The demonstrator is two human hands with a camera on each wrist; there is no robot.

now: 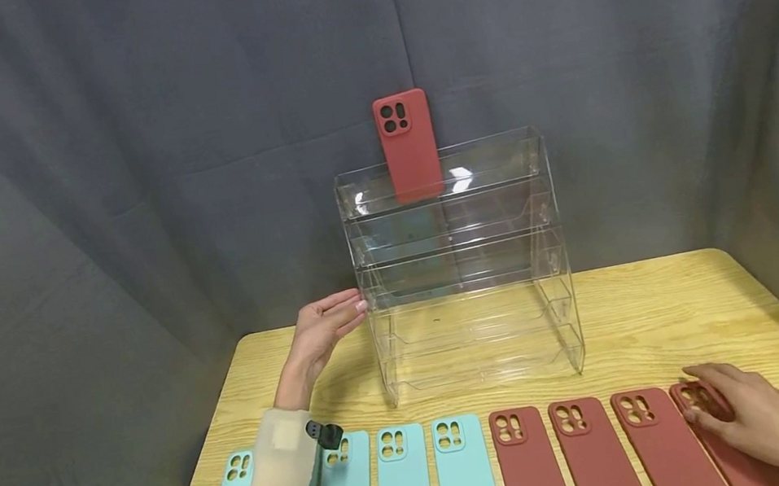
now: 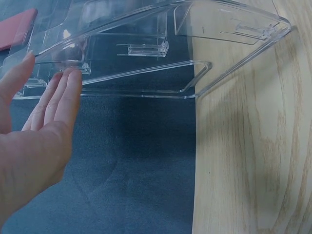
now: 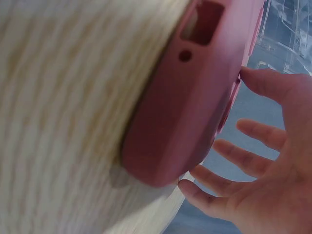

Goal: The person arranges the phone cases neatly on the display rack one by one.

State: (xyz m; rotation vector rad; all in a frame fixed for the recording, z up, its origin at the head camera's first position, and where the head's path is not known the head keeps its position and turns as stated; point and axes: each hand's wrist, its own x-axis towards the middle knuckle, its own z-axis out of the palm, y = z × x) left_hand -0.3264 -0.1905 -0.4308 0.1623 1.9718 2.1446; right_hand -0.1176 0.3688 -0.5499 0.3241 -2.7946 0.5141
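A clear multi-tier display rack [image 1: 481, 379] stands towards the back of the wooden table. One red phone case [image 1: 416, 165] leans upright in its top tier. My left hand [image 1: 320, 330] touches the rack's left side with extended fingers; the left wrist view shows its fingertips against the clear side panel [image 2: 141, 95]. At the front right, my right hand [image 1: 755, 412] is over the rightmost red phone case [image 1: 740, 464]. In the right wrist view that red case [image 3: 185, 117] lies on the table, the thumb at its surface and the other fingers spread near its end.
Three more red cases [image 1: 538, 470] lie in a row along the front, beside several light blue cases [image 1: 465, 479]. My left sleeve [image 1: 273, 480] passes over part of the blue row. Grey curtains [image 1: 198, 137] hang behind and at both sides of the table.
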